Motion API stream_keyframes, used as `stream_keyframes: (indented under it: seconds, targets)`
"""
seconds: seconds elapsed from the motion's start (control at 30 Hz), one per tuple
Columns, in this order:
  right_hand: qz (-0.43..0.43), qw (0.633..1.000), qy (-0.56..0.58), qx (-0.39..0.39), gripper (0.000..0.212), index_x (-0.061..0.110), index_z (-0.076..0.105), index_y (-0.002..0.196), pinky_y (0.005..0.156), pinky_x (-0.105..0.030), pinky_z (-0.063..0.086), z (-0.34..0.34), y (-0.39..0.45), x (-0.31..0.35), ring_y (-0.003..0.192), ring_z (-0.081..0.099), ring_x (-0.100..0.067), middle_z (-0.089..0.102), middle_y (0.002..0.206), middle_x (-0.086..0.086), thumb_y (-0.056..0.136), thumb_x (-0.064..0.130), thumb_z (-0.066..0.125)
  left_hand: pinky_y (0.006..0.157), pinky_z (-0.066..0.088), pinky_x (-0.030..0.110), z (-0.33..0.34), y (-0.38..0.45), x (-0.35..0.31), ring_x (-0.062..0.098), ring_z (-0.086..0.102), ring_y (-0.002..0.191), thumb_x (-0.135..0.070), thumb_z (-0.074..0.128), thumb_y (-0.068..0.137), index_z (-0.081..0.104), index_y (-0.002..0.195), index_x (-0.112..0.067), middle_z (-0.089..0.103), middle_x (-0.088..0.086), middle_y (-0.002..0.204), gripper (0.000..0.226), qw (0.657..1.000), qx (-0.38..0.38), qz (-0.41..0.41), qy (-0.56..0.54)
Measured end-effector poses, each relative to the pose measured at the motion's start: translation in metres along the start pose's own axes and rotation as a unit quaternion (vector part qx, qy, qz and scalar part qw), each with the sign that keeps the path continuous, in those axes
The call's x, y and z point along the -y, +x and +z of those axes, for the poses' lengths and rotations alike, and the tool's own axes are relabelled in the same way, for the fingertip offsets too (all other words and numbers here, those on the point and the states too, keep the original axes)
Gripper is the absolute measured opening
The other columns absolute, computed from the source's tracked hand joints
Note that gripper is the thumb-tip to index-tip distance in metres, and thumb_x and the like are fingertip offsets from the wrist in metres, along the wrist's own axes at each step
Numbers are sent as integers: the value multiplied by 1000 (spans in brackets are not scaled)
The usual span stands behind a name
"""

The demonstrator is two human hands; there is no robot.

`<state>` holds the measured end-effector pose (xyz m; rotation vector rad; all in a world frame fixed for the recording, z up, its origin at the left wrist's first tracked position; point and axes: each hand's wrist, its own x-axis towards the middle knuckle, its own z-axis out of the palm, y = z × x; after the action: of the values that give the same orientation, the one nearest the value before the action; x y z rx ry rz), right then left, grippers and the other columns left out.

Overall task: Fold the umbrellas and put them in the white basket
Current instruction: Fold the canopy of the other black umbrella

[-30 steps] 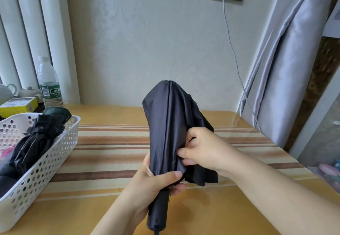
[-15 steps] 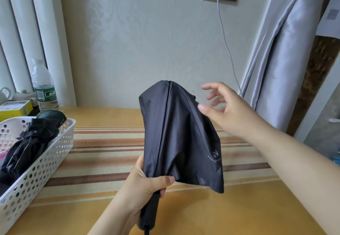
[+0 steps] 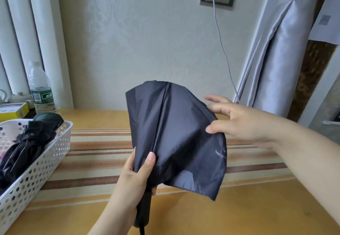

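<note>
A dark grey umbrella (image 3: 176,135) stands upright in front of me, collapsed, its cloth loose and spread to the right. My left hand (image 3: 136,177) is wrapped around the cloth just above the black handle (image 3: 143,211). My right hand (image 3: 239,122) pinches the right edge of a cloth panel between thumb and fingers. At the left edge stands the white basket (image 3: 36,172), perforated, with a folded black umbrella (image 3: 24,148) lying in it.
The wooden table (image 3: 239,214) carries a striped runner (image 3: 99,153). A water bottle (image 3: 41,89), a yellow box (image 3: 12,110) and a teapot (image 3: 19,97) stand behind the basket. A white cable (image 3: 223,49) hangs from a wall socket; grey curtains (image 3: 279,56) hang right.
My right hand let go of the bunched cloth, lifted away open, then took the right edge of a panel and pulled it out sideways. The left hand kept its grip.
</note>
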<state>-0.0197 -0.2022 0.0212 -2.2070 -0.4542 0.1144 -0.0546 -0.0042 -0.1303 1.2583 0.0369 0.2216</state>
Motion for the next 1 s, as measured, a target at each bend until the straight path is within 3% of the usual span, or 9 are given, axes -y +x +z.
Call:
stream_keyframes:
  seconds: [0.07,0.13,0.27,0.43,0.57,0.67,0.73,0.9,1.0]
  targets:
    - [19,997,25,-69,35,28,60,110,72,-14,48,5,-5,-1,101,63,-13,47,136,9,87,2,60,43,37,27,0,1,1,23,41,41,-43,62,69,58,94,-17,47,14,51,37,1000,-14,13,-10]
    - [47,997,55,-19,42,28,50,121,66,-22,55,13,-10,-4,84,69,-17,66,113,-1,88,3,57,42,36,26,-1,1,1,22,41,41,-41,62,69,58,96,-17,47,12,51,36,999,-22,33,-15]
    - [-5,993,-119,26,48,35,44,121,62,-33,48,22,-11,-12,65,62,-13,72,80,4,81,15,60,37,39,23,-1,3,1,17,45,38,-32,62,75,59,99,-19,55,3,51,27,998,-45,40,-13]
    - [-40,986,119,110,32,24,66,68,55,-16,42,-4,-16,4,59,49,-8,58,67,0,64,1,43,41,46,24,-6,4,-1,6,59,53,-40,70,69,59,114,-33,67,-8,87,48,998,-54,37,0]
    - [-25,995,17,99,26,21,74,96,87,-30,44,-2,-7,-7,93,59,-15,72,103,-7,83,12,53,39,42,24,-4,4,1,13,48,42,-38,70,69,59,119,-20,61,-5,61,54,997,-60,38,-3]
    - [14,988,-20,153,47,21,71,102,102,-30,44,5,-8,-3,102,66,-5,73,104,10,80,58,51,45,46,25,-12,8,1,12,54,53,-42,78,71,55,129,-27,64,0,88,64,996,-72,54,25]
    - [10,992,24,124,55,14,73,93,93,-26,48,9,-6,1,90,70,-8,75,94,6,73,59,47,48,47,25,-14,7,0,10,58,62,-46,81,69,53,131,-33,64,1,103,70,995,-68,63,36]
    - [-55,982,162,84,11,15,68,70,62,-19,50,5,1,-4,66,64,-11,69,73,-1,72,10,78,48,50,24,-11,4,0,5,63,65,-46,66,66,53,128,-37,67,-10,100,64,997,-54,53,35]
    - [6,987,161,-18,34,17,56,80,63,-23,43,3,9,-4,72,56,-14,62,78,2,67,35,82,50,50,20,-9,3,1,0,64,66,-41,65,65,55,124,-33,70,-17,88,60,998,-31,51,32]
